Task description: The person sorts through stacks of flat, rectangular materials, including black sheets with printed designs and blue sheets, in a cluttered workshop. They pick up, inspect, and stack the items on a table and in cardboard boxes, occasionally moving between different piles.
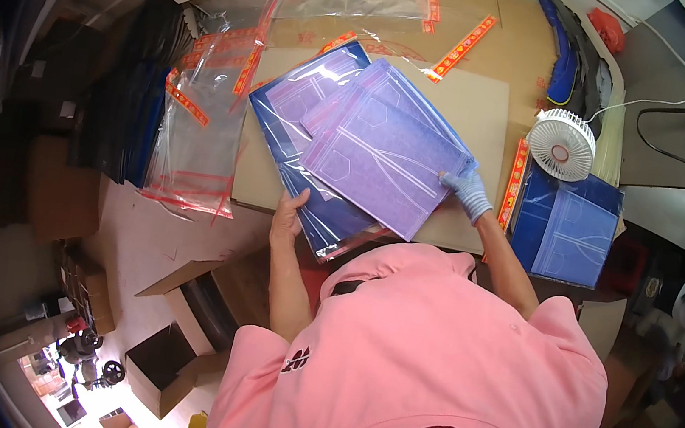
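My left hand [288, 214], bare, grips the lower left edge of a dark blue flat pack [322, 207] in shiny clear plastic, its thumb on top. Several flat purple-blue sheets or folders [384, 151], printed with jeans-like pockets and seams, lie fanned over that pack. My right hand [469, 194], in a light striped glove with fingertips showing, pinches the right edge of the top purple folders. Whether they are inside the plastic or on it, I cannot tell. Beneath is a brown cardboard surface [475, 110].
Clear plastic bags [197, 145] with red edges lie at left, beside dark blue folders [144, 125]. At right are a white fan [562, 145] and another blue printed pack [577, 234]. Orange strips [464, 49] lie at the back. Open cardboard boxes [165, 368] stand on the floor.
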A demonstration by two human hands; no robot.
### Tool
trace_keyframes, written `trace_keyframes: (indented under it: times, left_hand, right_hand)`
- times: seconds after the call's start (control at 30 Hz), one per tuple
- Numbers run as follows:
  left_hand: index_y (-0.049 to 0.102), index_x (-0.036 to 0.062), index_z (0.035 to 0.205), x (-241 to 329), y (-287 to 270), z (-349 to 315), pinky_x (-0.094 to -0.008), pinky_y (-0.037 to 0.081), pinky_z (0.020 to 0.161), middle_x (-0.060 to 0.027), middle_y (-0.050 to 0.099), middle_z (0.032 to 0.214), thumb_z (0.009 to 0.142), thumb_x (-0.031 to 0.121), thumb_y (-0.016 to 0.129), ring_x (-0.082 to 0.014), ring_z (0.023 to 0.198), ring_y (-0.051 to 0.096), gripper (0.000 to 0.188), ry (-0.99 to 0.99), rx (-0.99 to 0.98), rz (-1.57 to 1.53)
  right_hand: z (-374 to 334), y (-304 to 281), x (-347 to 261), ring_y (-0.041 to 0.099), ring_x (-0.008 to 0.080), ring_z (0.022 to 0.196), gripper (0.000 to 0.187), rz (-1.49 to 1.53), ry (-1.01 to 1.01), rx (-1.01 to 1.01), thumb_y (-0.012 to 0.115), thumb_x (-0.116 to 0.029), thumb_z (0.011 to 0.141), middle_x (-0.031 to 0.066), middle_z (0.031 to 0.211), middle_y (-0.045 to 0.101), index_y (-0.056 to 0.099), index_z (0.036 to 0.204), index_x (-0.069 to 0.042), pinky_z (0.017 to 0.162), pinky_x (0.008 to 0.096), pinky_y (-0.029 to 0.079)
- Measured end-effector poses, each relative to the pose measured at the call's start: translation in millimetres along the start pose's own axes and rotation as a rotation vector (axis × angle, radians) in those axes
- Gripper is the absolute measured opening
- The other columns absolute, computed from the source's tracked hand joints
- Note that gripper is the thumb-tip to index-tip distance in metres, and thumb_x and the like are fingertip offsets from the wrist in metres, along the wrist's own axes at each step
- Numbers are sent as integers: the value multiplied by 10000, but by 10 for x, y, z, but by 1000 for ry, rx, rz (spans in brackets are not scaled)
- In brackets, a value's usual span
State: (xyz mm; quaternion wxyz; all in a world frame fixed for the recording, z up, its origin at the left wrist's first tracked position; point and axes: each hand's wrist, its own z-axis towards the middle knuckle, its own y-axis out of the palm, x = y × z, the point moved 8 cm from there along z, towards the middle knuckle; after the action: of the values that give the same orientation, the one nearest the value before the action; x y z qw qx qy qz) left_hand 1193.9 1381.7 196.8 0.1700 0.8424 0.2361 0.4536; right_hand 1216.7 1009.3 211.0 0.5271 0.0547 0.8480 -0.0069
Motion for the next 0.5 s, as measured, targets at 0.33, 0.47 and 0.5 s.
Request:
trace_keyframes:
  times: [0.33, 0.47, 0.5]
  left_hand:
    - [461, 35, 1178, -83, 44, 40, -362, 447, 847, -83, 564, 1059, 696, 41, 706, -238, 969, 547, 541, -2, 83, 124]
    - [459, 12, 1176, -119, 115, 67, -361, 442, 864, -93, 558, 1056, 668, -16, 688, -245, 965, 545, 558, -81, 56, 100]
    - [462, 12, 1171, -69, 158, 35, -358, 445, 860, -91, 560, 1048, 659, -26, 686, -242, 957, 548, 560, -64, 46, 113]
  right_hand:
    - [-115, 530, -261, 536, 148, 904, 574, 305, 152, -394, 707, -160, 713, 59, 1020, 576, 449, 1197, 10, 833, 280, 444]
    - [89, 477, -120, 525, 128, 902, 597, -136, 34, -287, 712, -180, 719, 68, 1043, 575, 448, 1219, 11, 810, 279, 456]
    - [103, 501, -121, 527, 130, 898, 603, -148, 43, -290, 711, -184, 719, 67, 1039, 577, 443, 1222, 15, 812, 279, 454]
